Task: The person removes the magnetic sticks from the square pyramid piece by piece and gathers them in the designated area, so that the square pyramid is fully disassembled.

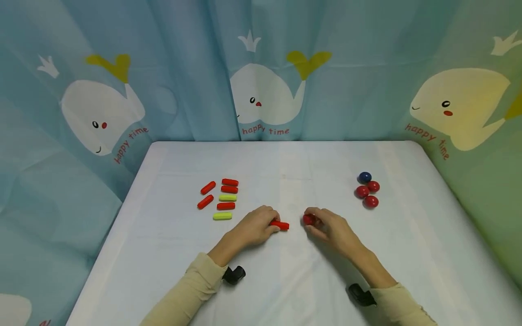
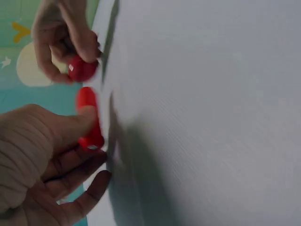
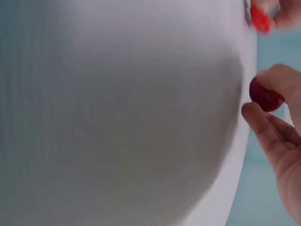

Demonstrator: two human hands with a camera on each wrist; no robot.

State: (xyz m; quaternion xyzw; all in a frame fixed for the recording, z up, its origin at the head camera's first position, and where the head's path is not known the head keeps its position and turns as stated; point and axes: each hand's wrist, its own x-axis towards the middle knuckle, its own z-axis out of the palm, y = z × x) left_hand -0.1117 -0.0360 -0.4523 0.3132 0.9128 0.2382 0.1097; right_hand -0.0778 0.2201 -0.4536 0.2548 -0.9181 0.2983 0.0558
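Note:
My left hand [image 1: 254, 225] pinches a short red stick [image 1: 281, 225] with rounded ends between thumb and fingers, close over the white table. In the left wrist view the stick [image 2: 89, 117] sits under the thumb, while the other fingers are loosely bent beside it. Across a small gap, my right hand [image 1: 334, 230] holds a shiny red ball [image 1: 308, 219] in its fingertips. From the right wrist the ball [image 3: 265, 95] shows between thumb and fingers, partly covered by the thumb. Both hands face each other near the table's middle.
Several red sticks [image 1: 226, 206] and two yellow-green sticks [image 1: 222, 216] lie left of my left hand. Towards the back right, a dark blue ball [image 1: 364, 177] and three red balls [image 1: 371, 202] form a cluster. A whale-print curtain [image 1: 195, 90] hangs behind the white table [image 1: 281, 158].

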